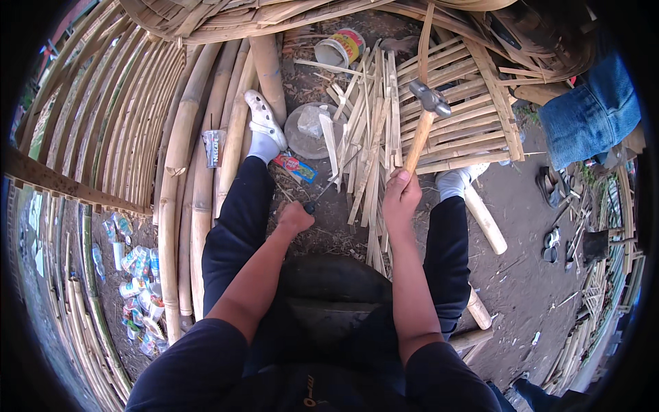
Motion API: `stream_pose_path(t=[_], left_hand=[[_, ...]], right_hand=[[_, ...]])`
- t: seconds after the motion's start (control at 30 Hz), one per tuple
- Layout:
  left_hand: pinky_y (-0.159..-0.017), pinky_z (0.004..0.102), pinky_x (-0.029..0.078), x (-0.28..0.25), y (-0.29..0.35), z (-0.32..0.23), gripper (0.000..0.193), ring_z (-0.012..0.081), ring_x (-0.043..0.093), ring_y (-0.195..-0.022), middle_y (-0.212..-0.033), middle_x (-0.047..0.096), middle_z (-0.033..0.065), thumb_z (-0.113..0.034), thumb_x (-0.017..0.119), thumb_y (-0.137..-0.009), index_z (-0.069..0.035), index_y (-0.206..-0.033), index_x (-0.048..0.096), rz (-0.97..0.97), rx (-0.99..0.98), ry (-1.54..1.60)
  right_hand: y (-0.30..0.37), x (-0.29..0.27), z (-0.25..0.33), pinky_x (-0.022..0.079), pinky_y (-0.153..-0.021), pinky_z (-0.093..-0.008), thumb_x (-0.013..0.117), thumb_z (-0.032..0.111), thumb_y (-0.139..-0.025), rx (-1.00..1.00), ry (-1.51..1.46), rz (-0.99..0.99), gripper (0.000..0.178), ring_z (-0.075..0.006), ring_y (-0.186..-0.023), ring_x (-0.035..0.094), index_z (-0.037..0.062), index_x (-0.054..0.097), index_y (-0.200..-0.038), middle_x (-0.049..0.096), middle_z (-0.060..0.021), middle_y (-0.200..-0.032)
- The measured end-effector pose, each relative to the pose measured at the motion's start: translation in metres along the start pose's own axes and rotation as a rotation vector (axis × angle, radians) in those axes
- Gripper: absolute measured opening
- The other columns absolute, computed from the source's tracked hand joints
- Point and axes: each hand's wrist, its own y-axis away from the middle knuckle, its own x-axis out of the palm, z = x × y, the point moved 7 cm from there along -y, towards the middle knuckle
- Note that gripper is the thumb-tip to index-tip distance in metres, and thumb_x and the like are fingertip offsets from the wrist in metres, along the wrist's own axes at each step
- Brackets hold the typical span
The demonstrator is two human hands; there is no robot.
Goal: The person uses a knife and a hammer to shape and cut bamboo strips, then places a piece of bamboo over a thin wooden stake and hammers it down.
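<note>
Right hand (401, 195): fingers wrapped round the lower part of the wooden handle of a hammer (417, 141), grip firm, thumb along the near side. Hammer stands out ahead, right of centre, head uppermost in view and overlapping the slatted panel (473, 127); cannot tell whether head and panel touch. Left hand (294, 217): fingers curled in a fist about a dark item (310, 207), only its end showing, kind unclear; held low over bare soil, between the knees. Ahead of the hands, a loose heap of split bamboo strips (374, 130), lying lengthwise and crossing, right side meeting the panel. Left of the heap, a round slab (302, 137) with a pale block (313, 121) on it; just below, a red-and-blue packet (295, 167). Yellow-and-red bucket (339, 49) tipped over beyond. White clog (263, 122) on the left foot, beside thick bamboo poles (200, 199); clear cup (213, 148) among these. Farther left, plastic litter (143, 292) under a taller slatted frame (117, 117). Upper right, another person's denim-clad knee (583, 120); below that, loose sandals (548, 187) on soil.
</note>
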Motion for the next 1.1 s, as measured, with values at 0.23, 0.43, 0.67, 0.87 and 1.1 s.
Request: stream_pose_path(t=[0.23, 0.43, 0.67, 0.87, 1.1], left_hand=[[-0.091, 0.0422, 0.051, 0.001, -0.003, -0.004, 0.039, 0.038, 0.065, -0.103, -0.104, 0.067, 0.0271, -0.022, 0.064, -0.072, 0.007, -0.097, 0.069, 0.051, 0.013, -0.026], [-0.088, 0.0423, 0.052, -0.018, 0.001, -0.001, 0.038, 0.0362, 0.066, -0.1, -0.102, 0.068, 0.0257, -0.021, 0.064, -0.072, 0.006, -0.099, 0.069, 0.003, 0.002, -0.02], [-0.084, 0.0413, 0.054, -0.046, 0.036, -0.011, 0.035, 0.0347, 0.068, -0.096, -0.1, 0.069, 0.0234, -0.02, 0.062, -0.073, 0.004, -0.097, 0.069, -0.016, -0.015, -0.024], [-0.087, 0.0417, 0.053, -0.012, 0.017, 0.008, 0.035, 0.035, 0.068, -0.098, -0.1, 0.068, 0.0261, -0.021, 0.061, -0.075, 0.006, -0.095, 0.069, 0.11, -0.085, 0.01], [-0.093, 0.0415, 0.051, 0.012, -0.009, 0.024, 0.041, 0.0378, 0.064, -0.105, -0.107, 0.065, 0.0286, -0.028, 0.062, -0.077, 0.007, -0.098, 0.069, 0.058, -0.041, -0.021]], right_hand=[[0.079, 0.011, -0.146, 0.047, -0.055, -0.0428, 0.046, 0.04, -0.1, 0.182, 0.819, 0.324, 0.055, -0.0324, -0.057, 0.062, -0.0051, 0.06, -0.072, 0.057, -0.0192, -0.059], [0.061, 0.01, -0.103, 0.047, -0.066, -0.0476, 0.05, 0.047, -0.097, 0.535, 0.581, 0.362, 0.059, -0.0423, -0.068, 0.062, -0.0067, 0.063, -0.076, 0.059, -0.0263, -0.066], [0.045, -0.015, -0.064, 0.049, -0.069, -0.0469, 0.05, 0.049, -0.095, 0.664, 0.507, 0.374, 0.061, -0.0454, -0.072, 0.064, -0.0086, 0.065, -0.08, 0.061, -0.0288, -0.068], [0.065, -0.005, -0.095, 0.049, -0.07, -0.047, 0.048, 0.049, -0.096, 0.666, 0.526, 0.455, 0.062, -0.0426, -0.074, 0.065, -0.0079, 0.064, -0.078, 0.062, -0.0275, -0.07], [0.075, 0.005, -0.103, 0.047, -0.062, -0.0448, 0.049, 0.051, -0.096, 0.662, 0.559, 0.521, 0.061, -0.0367, -0.063, 0.061, -0.0046, 0.062, -0.074, 0.059, -0.0217, -0.064]])
